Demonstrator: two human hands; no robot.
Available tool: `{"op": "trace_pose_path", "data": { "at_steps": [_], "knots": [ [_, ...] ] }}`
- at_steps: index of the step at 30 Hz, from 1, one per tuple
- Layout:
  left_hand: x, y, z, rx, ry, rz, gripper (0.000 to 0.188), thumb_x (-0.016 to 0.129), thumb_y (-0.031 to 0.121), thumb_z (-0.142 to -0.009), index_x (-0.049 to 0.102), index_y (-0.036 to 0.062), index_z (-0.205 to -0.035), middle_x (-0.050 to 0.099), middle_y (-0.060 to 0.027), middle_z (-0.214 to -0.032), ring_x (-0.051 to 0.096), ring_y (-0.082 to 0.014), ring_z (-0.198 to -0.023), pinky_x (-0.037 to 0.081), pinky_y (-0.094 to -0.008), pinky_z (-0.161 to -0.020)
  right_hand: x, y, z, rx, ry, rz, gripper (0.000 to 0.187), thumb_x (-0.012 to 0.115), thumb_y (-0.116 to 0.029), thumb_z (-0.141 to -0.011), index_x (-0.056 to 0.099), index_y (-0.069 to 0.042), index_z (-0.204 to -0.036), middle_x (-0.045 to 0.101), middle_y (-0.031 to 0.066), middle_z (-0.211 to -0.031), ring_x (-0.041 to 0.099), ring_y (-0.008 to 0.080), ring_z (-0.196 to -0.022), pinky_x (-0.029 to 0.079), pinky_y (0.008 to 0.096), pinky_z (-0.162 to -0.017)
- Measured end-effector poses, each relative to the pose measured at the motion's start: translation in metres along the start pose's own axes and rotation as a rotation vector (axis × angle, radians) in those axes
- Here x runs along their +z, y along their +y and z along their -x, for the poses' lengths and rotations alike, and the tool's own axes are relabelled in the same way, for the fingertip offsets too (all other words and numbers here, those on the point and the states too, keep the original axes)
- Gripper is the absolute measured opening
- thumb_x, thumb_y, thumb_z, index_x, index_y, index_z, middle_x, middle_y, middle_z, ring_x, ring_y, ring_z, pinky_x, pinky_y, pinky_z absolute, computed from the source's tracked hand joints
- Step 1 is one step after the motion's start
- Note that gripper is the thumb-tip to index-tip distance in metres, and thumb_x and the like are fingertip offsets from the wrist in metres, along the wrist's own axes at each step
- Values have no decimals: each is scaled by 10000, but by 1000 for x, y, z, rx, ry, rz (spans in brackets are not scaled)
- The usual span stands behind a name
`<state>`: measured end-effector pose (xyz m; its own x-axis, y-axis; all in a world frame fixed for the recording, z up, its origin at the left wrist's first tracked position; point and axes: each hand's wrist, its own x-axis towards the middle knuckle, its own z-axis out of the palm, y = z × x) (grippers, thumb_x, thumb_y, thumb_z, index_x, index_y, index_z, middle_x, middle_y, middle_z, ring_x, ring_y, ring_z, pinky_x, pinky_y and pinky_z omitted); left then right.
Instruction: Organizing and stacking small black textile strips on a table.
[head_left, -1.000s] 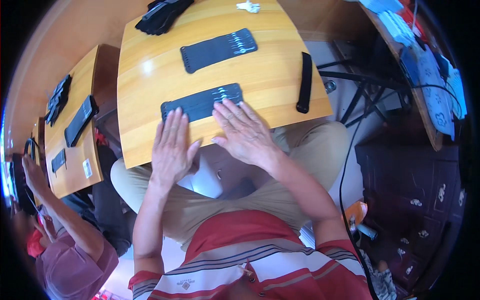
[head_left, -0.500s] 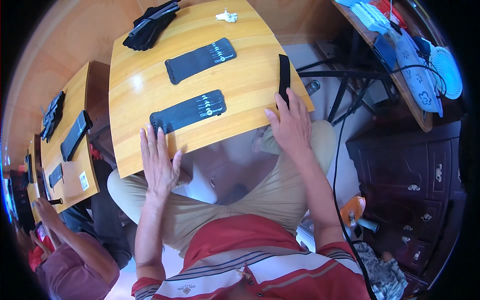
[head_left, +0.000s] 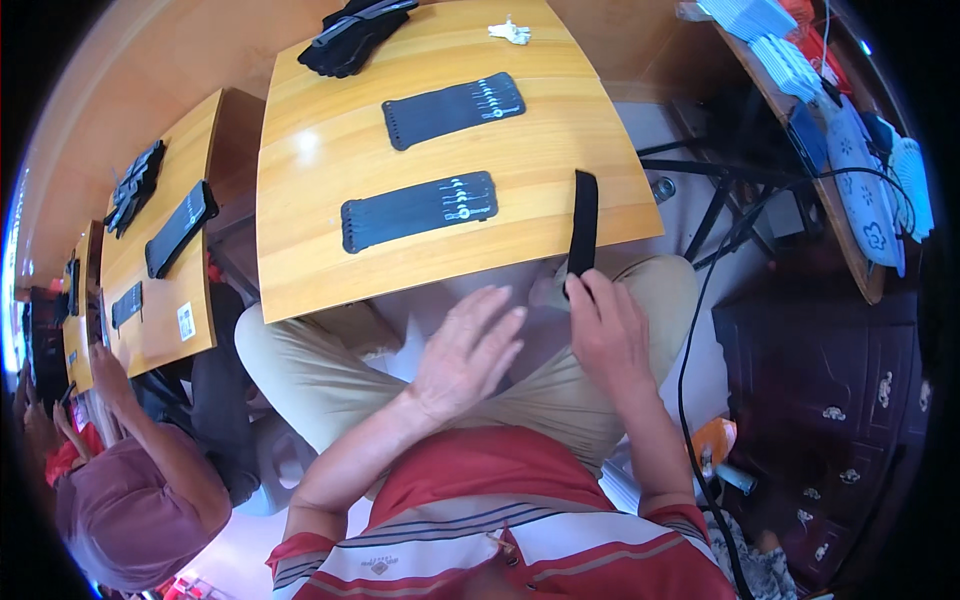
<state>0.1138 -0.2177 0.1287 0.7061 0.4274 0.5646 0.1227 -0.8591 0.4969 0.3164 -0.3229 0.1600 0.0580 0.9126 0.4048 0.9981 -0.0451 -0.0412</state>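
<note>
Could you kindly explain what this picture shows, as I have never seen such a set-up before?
There is no machine here: the left hand and right hand are a person's own, both bare. The picture is taken from that person's head by a wide fisheye camera looking down, so straight edges bend. On the wooden table lie a nearer dark panel and a farther dark panel, with a black bundle and a small white thing beyond. The right hand grips the lower end of a black strap; the left hand holds nothing. Another person is beside a second table.
</note>
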Motion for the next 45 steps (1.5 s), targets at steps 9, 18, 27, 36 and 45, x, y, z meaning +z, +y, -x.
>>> {"op": "trace_pose_path", "data": {
  "at_steps": [9, 18, 27, 36, 45],
  "knots": [
    [-22, 19, -31, -25, 126, 313, 442, 763, -63, -751, 685, -5, -1182, 725, -155, -947, 724, -316, -802, 603, -376, -713, -58, -19, -30, -167, 101, -650, 356, 782, -56, -747, 664, -2, -1078, 689, 159, -1088, 669, 322, -951, 545, 412, -815],
    [-54, 2, -3, -819, 370, 1008, 139, 683, 32, -975, 663, -30, -1098, 726, -88, -915, 716, -122, -773, 624, -272, -719, -13, -7, -41, 295, -359, -1005, 263, 717, -78, -910, 714, 13, -1157, 702, 90, -842, 631, 125, -728, 519, 287, -691],
    [-67, -41, 17, -932, 419, 887, 173, 685, 164, -1002, 681, -5, -1038, 713, -66, -828, 686, -113, -727, 578, -249, -672, 22, -10, -69, 311, -373, -1170, 230, 693, -63, -952, 713, 24, -1164, 672, 26, -858, 622, 82, -670, 501, 232, -607],
    [-69, -65, 25, -921, 470, 854, 157, 685, 131, -995, 671, -5, -1071, 708, -58, -867, 692, -113, -746, 594, -253, -684, 57, -7, -84, 689, -227, -1553, 184, 678, -100, -985, 680, 54, -1085, 690, 71, -871, 672, 105, -731, 633, 295, -734],
    [-74, -84, 27, -1031, 402, 800, 217, 662, 174, -1015, 691, -19, -1111, 718, -67, -872, 691, -113, -752, 588, -245, -706, 70, -9, -88, 747, -205, -1507, 202, 664, -107, -1000, 674, 73, -1093, 701, 86, -903, 682, 99, -752, 633, 279, -757]
  ]
}}
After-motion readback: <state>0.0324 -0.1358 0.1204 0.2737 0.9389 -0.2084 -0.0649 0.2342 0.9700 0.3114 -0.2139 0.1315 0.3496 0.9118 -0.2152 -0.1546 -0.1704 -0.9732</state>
